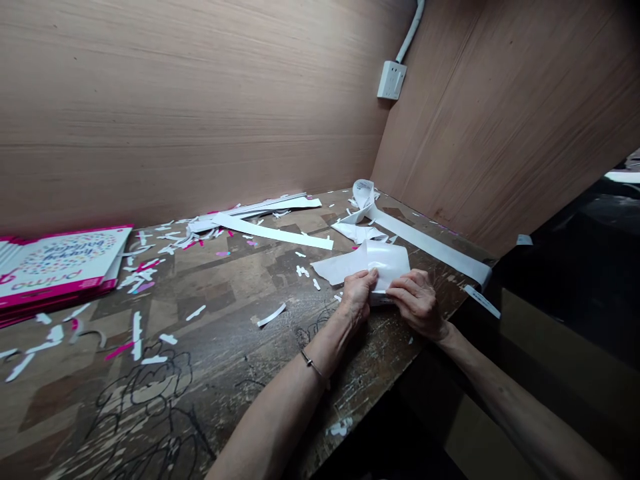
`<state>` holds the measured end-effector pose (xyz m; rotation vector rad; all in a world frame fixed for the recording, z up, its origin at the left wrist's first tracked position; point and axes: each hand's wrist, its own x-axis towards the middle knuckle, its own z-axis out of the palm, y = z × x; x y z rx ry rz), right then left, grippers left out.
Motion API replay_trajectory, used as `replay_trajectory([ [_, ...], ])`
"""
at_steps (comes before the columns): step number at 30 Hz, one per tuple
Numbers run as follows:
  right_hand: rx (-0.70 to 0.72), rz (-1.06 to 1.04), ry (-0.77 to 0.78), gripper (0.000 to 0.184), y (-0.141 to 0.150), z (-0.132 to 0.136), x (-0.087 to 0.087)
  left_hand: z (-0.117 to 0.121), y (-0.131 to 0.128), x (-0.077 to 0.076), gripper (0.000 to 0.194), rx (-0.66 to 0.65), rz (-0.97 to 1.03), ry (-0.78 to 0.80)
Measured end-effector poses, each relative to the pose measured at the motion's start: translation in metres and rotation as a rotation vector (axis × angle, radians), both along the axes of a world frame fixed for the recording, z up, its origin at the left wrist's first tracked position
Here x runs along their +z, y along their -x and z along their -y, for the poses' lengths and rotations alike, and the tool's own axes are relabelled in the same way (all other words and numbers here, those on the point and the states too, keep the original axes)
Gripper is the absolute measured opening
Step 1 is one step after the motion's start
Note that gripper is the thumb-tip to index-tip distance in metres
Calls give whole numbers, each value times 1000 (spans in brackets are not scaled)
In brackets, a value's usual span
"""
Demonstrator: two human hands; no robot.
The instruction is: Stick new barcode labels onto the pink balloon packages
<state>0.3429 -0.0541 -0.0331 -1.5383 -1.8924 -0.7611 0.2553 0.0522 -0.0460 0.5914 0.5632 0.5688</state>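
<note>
A white, glossy sheet of backing paper [390, 260] lies folded near the table's right edge, between my two hands. My left hand [359, 293] pinches its near left side, with the thumb on top. At its near right corner, the bent fingers of my right hand [417, 300] are closed on the same sheet. A torn-looking pale flap sticks out to the left of it. Just behind lies a crumpled white paper piece [361, 232], and a long white strip [430, 243] runs past my right hand to the table edge.
Pink-and-white printed packs [65, 267] are stacked at the far left. Long white strips [270, 230] lie by the back wall, and small paper scraps [137, 333] litter the wooden table [225, 387]. A white socket box [392, 80] is fixed near the wall corner.
</note>
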Motion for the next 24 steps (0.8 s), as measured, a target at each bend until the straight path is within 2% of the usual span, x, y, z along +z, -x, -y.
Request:
replay_trajectory([
  [4, 67, 57, 36, 19, 15, 14, 7, -4, 1, 3, 15, 9, 3, 31],
  [7, 85, -103, 24, 20, 28, 37, 21, -7, 2, 5, 13, 14, 9, 43],
  [9, -38, -362, -36, 13, 26, 55, 30, -9, 1, 6, 11, 10, 9, 53],
  [11, -325, -705, -97, 5, 11, 74, 32, -10, 0, 6, 9, 1, 9, 62],
  [13, -660, -1042, -137, 20, -17, 91, 26, -10, -1, 6, 8, -12, 9, 65],
  [14, -778, -1178, -156, 27, -32, 97, 21, -10, -1, 6, 7, -17, 10, 64],
  [15, -839, -1233, -154, 31, -47, 102, 15, -9, -1, 6, 7, -20, 10, 63],
  [19, -927, -1286, -122, 36, -85, 103, -11, -9, 1, 7, 4, -14, 9, 55],
  [24, -1004, -1236, -46, 36, -100, 92, -33, -10, 1, 7, 4, -11, 11, 47],
])
